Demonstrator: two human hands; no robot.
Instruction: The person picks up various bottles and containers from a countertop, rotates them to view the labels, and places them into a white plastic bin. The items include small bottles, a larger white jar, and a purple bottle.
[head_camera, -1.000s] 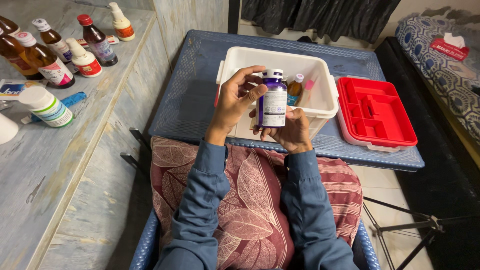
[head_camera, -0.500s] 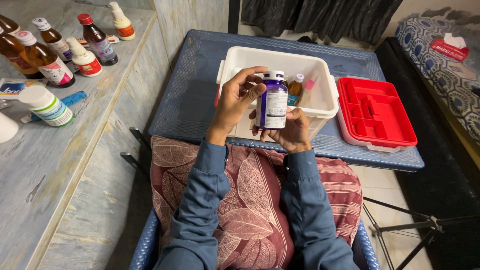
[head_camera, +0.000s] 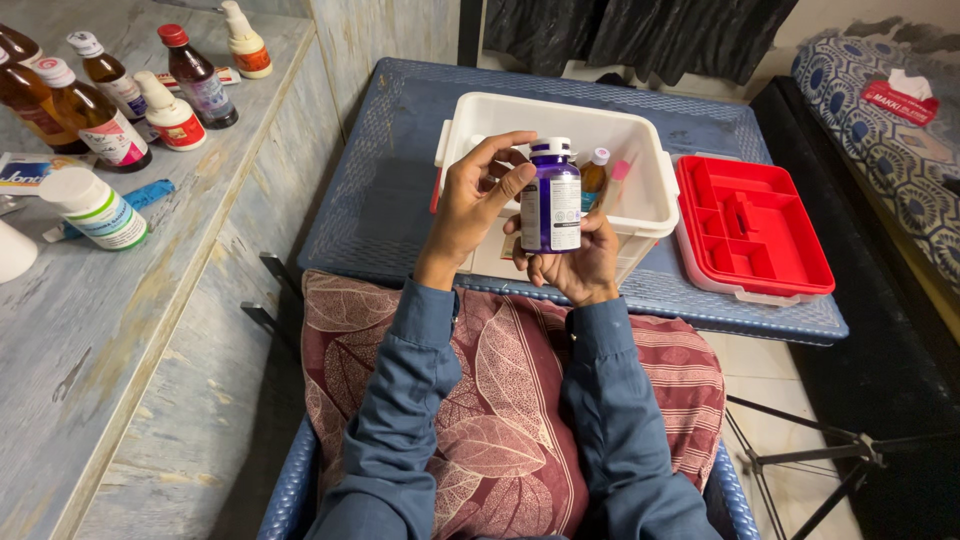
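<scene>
Hands meet over the white bin on the blue tabletop. Right hand has its grip clenched around a purple bottle, held upright above the bin's near edge with its label facing up. Left hand has its grip released, fingers curled, thumb tip touching the bottle's side. Small bottles stand inside the bin behind it. Red tray lies just beside the bin. More bottles stand on the grey ledge at left.
</scene>
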